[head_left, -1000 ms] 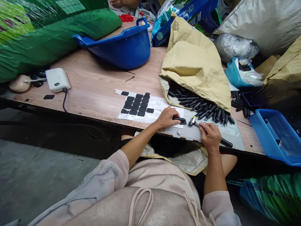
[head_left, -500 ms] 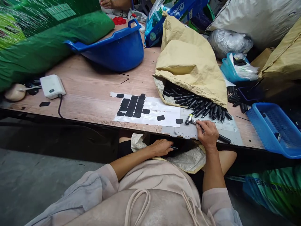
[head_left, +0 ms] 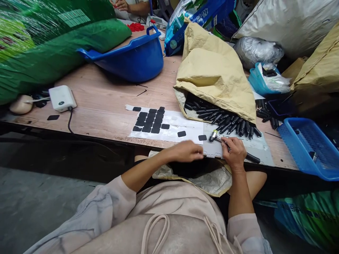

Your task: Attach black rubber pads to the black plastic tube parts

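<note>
My right hand [head_left: 234, 152] is wrapped round the handle of a small hammer [head_left: 219, 139]. Its head lies on the grey sheet at the table's front edge, and the black grip end sticks out to the right. My left hand [head_left: 188, 151] is at the table edge, above the open sack [head_left: 212, 180] in my lap. Its fingers are curled closed and slightly blurred; whether anything is inside them is hidden. Beyond the hammer, many black pen-like tubes [head_left: 225, 118] spill from a tan woven bag [head_left: 212, 67]. To the left, black rounded pads [head_left: 149, 120] lie on white paper [head_left: 172, 135].
A blue basin [head_left: 129, 61] stands at the back left beside a green sack [head_left: 66, 46]. On the right edge sits a blue basket [head_left: 309, 148]. A white box [head_left: 62, 98] with a cable is at left. Another person's hand [head_left: 123, 5] shows at the far end.
My left hand has risen from the lap sack to the table edge. The black pen-like piece that showed in it before is no longer visible. My right hand stays on the hammer.
</note>
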A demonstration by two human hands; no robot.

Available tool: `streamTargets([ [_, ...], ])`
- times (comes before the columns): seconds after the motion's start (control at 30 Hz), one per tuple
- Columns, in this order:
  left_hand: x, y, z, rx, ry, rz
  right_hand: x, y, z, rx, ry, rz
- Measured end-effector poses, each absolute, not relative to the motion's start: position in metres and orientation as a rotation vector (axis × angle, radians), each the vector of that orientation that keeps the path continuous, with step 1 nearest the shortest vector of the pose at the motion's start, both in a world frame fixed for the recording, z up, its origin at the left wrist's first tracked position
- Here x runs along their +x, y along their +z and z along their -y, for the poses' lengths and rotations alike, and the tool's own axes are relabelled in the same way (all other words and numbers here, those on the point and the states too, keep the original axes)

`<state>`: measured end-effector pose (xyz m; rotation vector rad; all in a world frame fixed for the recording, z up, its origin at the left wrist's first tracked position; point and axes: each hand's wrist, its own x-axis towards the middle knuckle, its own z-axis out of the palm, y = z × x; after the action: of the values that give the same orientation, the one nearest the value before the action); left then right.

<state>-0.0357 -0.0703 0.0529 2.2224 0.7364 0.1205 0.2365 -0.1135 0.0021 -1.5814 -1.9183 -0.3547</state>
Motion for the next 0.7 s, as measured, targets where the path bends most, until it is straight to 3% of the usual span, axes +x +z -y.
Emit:
streamTargets([
  [0.13, -0.02, 0.058, 0.002, 2.239, 0.593, -1.237, 0.237, 0.002, 0.113, -1.578, -0.344, 1.901],
  [0.23, -0.007, 0.047, -0.035, 2.246, 0.603, -1.42, 0.237, 0.001, 0.113, -1.572, -0.34, 1.904],
  [0.43, 0.008, 0.041, -0.049, 2.193, 0.474, -1.519, 0.24, 0.0, 0.112, -1.559, -0.363, 1.922],
  [0.7, -0.021, 0.045, -0.013, 2.188, 0.745, -1.282, 0.239, 0.0, 0.112, -1.573, -0.316, 1.906],
])
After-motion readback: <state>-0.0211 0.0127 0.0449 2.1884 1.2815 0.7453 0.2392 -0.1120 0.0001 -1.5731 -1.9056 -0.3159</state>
